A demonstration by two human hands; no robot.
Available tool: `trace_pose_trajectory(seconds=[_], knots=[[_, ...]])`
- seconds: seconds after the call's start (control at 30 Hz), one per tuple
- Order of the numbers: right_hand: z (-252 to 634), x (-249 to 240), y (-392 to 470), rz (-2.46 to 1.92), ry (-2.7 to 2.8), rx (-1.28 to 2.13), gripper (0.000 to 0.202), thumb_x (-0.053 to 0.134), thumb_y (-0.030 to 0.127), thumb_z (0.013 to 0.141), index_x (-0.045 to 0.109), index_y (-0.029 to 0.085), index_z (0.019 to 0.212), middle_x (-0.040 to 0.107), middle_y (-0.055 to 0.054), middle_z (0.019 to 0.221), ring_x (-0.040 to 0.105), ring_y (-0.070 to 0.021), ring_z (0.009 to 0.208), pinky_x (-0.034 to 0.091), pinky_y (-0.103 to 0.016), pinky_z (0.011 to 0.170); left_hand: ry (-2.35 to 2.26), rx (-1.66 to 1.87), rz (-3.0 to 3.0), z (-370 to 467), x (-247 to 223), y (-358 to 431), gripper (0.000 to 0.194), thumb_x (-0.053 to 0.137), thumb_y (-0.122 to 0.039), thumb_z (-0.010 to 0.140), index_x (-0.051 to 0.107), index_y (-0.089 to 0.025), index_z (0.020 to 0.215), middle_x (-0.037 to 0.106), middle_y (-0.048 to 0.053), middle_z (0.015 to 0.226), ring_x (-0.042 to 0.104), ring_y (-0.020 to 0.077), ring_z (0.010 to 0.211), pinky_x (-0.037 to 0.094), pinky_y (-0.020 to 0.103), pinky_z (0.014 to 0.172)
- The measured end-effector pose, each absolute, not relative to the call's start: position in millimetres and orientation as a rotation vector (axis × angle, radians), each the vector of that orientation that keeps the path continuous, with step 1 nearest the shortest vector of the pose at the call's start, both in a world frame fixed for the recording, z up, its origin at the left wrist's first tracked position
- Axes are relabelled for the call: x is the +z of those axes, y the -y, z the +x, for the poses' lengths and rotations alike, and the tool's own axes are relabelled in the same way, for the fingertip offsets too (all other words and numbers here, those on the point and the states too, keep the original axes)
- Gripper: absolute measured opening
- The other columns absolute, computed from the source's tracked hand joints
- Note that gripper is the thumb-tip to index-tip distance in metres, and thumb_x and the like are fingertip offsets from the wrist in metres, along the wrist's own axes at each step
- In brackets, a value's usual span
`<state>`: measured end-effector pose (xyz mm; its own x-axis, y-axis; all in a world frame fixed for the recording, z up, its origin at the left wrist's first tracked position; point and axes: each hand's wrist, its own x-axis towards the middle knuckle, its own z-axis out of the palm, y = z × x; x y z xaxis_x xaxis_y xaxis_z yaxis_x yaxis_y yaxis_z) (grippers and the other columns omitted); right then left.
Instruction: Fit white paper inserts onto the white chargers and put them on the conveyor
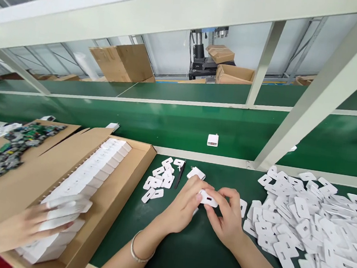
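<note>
Close together over the green bench, both hands are on a small white plastic piece [208, 198] whose face has a dark rectangular slot. My left hand [185, 203], with a bangle on the wrist, grips its left side. Fingertips and thumb of my right hand [226, 214] close on its right side. Whether a casing lies behind the slotted face is hidden by the fingers. Just beyond the left hand lies a white casing [196, 173]. Black tweezers [180, 175] lie beside a small group of slotted white plates [157, 182]. A single white plate [242, 207] shows beside my right hand.
A large pile of slotted white plates [303, 225] spreads at right. At left, a co-worker's hand [26, 228] reaches over white casings [96, 172] in a cardboard box [118, 206]. Circuit boards [4, 161] lie on cardboard. A white casing [212, 140] sits beyond the frame rail.
</note>
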<state>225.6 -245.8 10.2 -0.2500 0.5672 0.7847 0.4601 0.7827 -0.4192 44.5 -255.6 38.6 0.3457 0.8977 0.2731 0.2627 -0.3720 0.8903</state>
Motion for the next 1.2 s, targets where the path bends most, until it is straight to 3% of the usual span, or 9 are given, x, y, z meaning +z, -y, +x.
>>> trace_pose_trajectory(seconds=[0.1,0.17,0.33,0.47,0.67,0.83,1.0,1.2], knots=[[226.4,8.5,245.4,-0.785,1.879,0.174,0.048,0.061,0.018,0.1,0.061,0.034,0.145,0.053,-0.007,0.109,0.06,-0.0205,0.088,0.057,-0.039,0.076,-1.057,1.022,1.847,44.2,35.0,254.0,0.041,0.034,-0.051,0.112,0.064,-0.025,0.121,0.055,0.008,0.11,0.055,0.0251,0.104,0.046,0.041,0.095],[227.4,6.2,244.7,-0.802,1.856,0.261,0.042,0.06,0.026,0.102,0.063,0.033,0.143,0.052,-0.008,0.114,0.06,-0.0217,0.094,0.057,-0.041,0.081,-1.039,1.05,1.846,44.3,31.4,252.3,0.041,0.033,-0.049,0.112,0.064,-0.025,0.124,0.055,0.008,0.111,0.055,0.0253,0.106,0.046,0.041,0.097],[228.5,0.5,241.2,-0.872,1.7,0.817,0.05,0.03,0.053,0.111,0.053,0.024,0.145,0.061,-0.005,0.098,0.063,-0.0216,0.085,0.056,-0.038,0.076,-0.965,1.161,1.846,48.3,21.8,252.0,0.042,0.029,-0.049,0.113,0.059,-0.026,0.132,0.052,0.007,0.112,0.053,0.0235,0.103,0.045,0.04,0.095],[226.9,0.9,239.1,-0.857,1.675,1.079,0.046,0.035,0.059,0.11,0.059,0.025,0.13,0.07,-0.006,0.108,0.068,-0.0219,0.09,0.056,-0.034,0.074,-0.939,1.177,1.91,53.3,17.1,254.3,0.039,0.029,-0.047,0.113,0.056,-0.028,0.135,0.05,0.007,0.112,0.051,0.0233,0.106,0.044,0.041,0.098],[226.0,-0.1,236.5,-0.843,1.607,1.019,0.038,0.048,0.055,0.107,0.061,0.024,0.125,0.069,-0.005,0.102,0.066,-0.019,0.083,0.056,-0.032,0.074,-0.916,1.138,1.88,53.4,17.9,251.1,0.046,0.024,-0.047,0.114,0.056,-0.027,0.139,0.053,0.009,0.115,0.053,0.0243,0.107,0.046,0.042,0.098],[226.8,0.4,237.9,-0.801,1.612,1.058,0.035,0.047,0.054,0.108,0.06,0.026,0.126,0.068,-0.003,0.099,0.065,-0.018,0.081,0.053,-0.03,0.071,-0.943,1.209,1.947,52.2,15.8,246.6,0.041,0.034,-0.044,0.113,0.068,-0.024,0.127,0.054,0.007,0.101,0.053,0.022,0.092,0.048,0.037,0.085],[225.7,-1.8,238.1,-0.853,1.608,1.073,0.034,0.046,0.055,0.109,0.059,0.027,0.121,0.068,-0.002,0.097,0.064,-0.0185,0.08,0.052,-0.031,0.069,-0.952,1.245,1.929,54.9,10.7,243.2,0.044,0.037,-0.049,0.111,0.072,-0.023,0.118,0.055,0.007,0.098,0.052,0.0227,0.091,0.048,0.039,0.086],[225.6,-9.8,241.0,-0.818,1.636,0.81,0.036,0.042,0.053,0.11,0.055,0.028,0.132,0.067,-0.006,0.11,0.066,-0.0206,0.084,0.055,-0.034,0.07,-0.935,1.252,1.482,60.1,8.4,245.8,0.059,0.021,-0.064,0.109,0.054,-0.028,0.143,0.06,0.007,0.106,0.056,0.023,0.092,0.049,0.038,0.085]])
